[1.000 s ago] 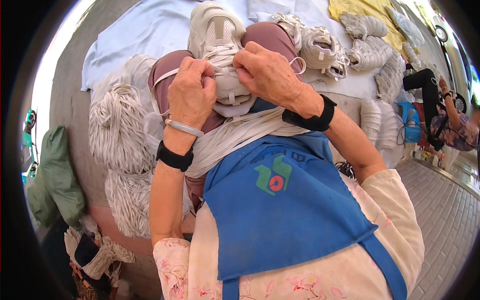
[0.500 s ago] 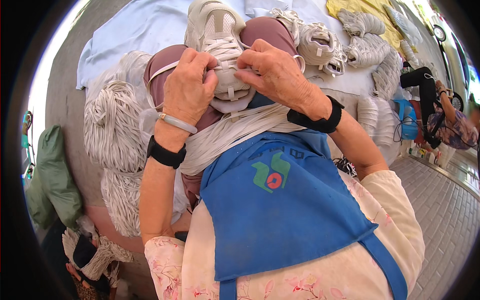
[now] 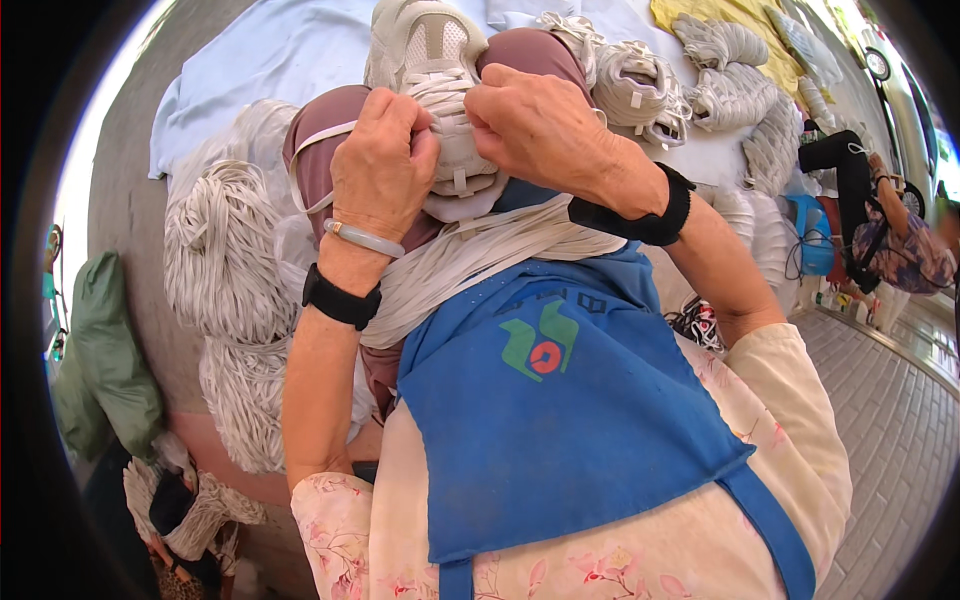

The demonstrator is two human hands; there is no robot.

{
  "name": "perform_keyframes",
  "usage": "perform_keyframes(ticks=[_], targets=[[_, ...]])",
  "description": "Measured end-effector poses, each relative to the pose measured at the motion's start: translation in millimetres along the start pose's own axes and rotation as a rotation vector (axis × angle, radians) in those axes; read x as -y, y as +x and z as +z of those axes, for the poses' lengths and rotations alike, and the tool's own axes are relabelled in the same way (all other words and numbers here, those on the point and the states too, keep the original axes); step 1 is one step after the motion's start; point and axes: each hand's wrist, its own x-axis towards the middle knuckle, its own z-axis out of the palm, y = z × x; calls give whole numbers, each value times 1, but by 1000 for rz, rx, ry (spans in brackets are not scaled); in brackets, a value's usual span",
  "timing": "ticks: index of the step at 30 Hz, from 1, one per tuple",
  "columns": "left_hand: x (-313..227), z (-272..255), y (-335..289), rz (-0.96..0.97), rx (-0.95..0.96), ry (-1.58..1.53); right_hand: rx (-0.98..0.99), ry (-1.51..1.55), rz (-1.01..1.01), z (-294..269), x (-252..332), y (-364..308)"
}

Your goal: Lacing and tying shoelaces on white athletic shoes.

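A beige and white sneaker [image 3: 432, 40] rests between my knees, its toe pointing away from me. Flat off-white shoelaces [image 3: 440, 92] cross its front above the tongue. On the left side of the lacing my left hand [image 3: 384, 165] is closed in a pinch on the shoelace, and a loose lace loop hangs over my left knee. My right hand [image 3: 545, 130] is closed at the lacing's right side, its fingertips turned under and partly hidden. Across my lap, below the shoe, lies a bundle of pale laces [image 3: 470, 262].
Large bundles of laces [image 3: 225, 250] hang at my left. Laced sneakers [image 3: 635, 85] and a row of shoes [image 3: 745, 100] sit on pale cloth and yellow sheeting [image 3: 690, 12] at the right. Green sacks [image 3: 110, 340] stand far left. Another person [image 3: 905, 225] sits at far right.
My right hand has risen slightly and rolled over, hiding its thumb and fingertips. My left hand has shifted slightly and stays closed by the lacing. The sneaker stays between my knees.
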Motion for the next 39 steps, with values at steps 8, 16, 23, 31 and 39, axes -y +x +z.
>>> perform_keyframes(ticks=[8, 16, 23, 31, 39], targets=[[0, -7, -16, 99, 63, 8, 13, -130, -41, -10, -1, -16], [-5, -9, -21, 28, 124, 35, 39, -226, -126, -12, -1, -8], [-8, -13, -24, -17, 136, -40, 127, -254, -157, -15, -16, -42], [-3, -25, -5, -225, -86, -209, -143, 23, -3, -6, -16, -27], [5, -17, -6, -115, 52, 9, -70, -109, 38, 4, 1, -11]])
